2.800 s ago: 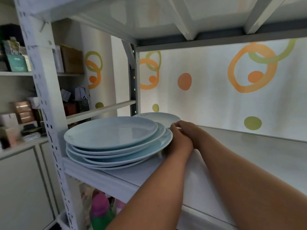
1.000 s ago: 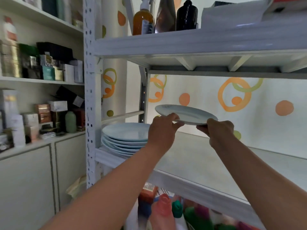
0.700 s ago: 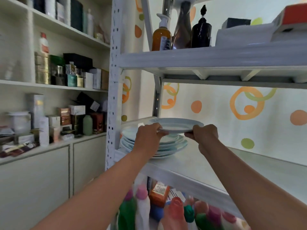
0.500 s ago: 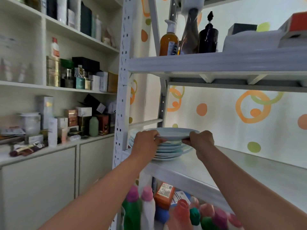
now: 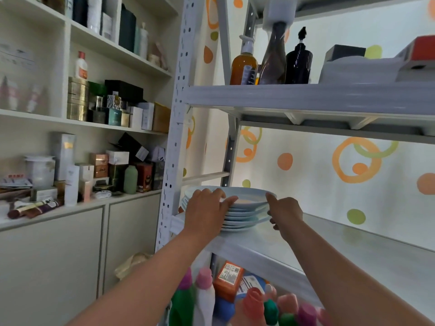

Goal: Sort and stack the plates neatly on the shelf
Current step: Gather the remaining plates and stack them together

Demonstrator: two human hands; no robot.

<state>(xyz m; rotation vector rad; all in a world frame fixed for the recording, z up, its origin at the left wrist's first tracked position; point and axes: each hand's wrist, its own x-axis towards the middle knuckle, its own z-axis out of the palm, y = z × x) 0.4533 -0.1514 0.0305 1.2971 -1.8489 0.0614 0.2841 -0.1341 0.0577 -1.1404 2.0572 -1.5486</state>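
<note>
A stack of several pale blue plates (image 5: 246, 216) stands at the left end of the white shelf (image 5: 353, 252). The top plate (image 5: 250, 196) lies flat on the stack. My left hand (image 5: 204, 208) rests against the stack's left front, its fingers stretched over the top plate's rim. My right hand (image 5: 286, 212) is at the stack's right side; its index finger touches the top plate's edge and the other fingers lie loosely curled beside the lower plates. The left side of the stack is hidden behind my left hand.
A perforated white post (image 5: 174, 137) stands just left of the stack. The upper shelf (image 5: 306, 97) carries bottles (image 5: 243, 64) and boxes. Coloured bottles (image 5: 204, 297) fill the level below. A cabinet (image 5: 70, 255) with cluttered shelves is to the left.
Both hands carried one plate from the shelf's back over to the left and lowered it onto the stack. The fingers have since loosened from its rim.
</note>
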